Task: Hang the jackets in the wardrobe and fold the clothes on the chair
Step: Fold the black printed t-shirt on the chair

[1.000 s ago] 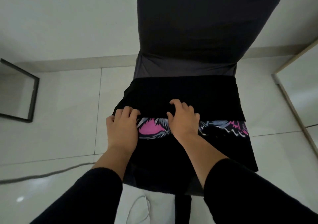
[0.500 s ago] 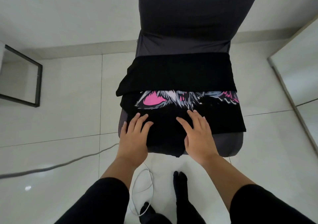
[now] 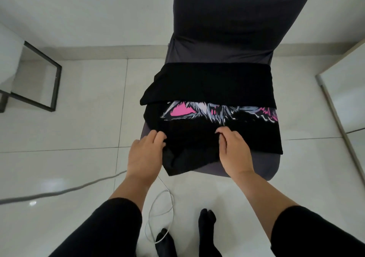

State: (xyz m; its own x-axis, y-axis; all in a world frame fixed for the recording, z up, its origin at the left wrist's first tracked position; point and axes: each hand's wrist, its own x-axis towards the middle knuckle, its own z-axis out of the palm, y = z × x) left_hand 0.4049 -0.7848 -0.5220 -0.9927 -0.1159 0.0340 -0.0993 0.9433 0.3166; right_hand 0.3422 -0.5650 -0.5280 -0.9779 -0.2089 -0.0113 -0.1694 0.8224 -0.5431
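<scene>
Down at the near edge of the chair (image 3: pixel 264 167), the left hand (image 3: pixel 145 156) reaches in with its forearm bare below a black sleeve, fingers curled and pinching the near left part of the black T-shirt (image 3: pixel 197 138). To its right, the right hand (image 3: pixel 234 151) lies on the same garment with bent fingers bunching the fabric, thumb tucked under. The T-shirt sits on the seat, its far part folded over toward the person so that only a strip of the pink and grey print (image 3: pixel 217 111) shows. The chair's backrest is cut off by the top of the frame. A white cable (image 3: pixel 158 207) loops on the tiled floor (image 3: pixel 79 138) beside a black-socked foot (image 3: pixel 207 221); the other foot is partly hidden.
</scene>
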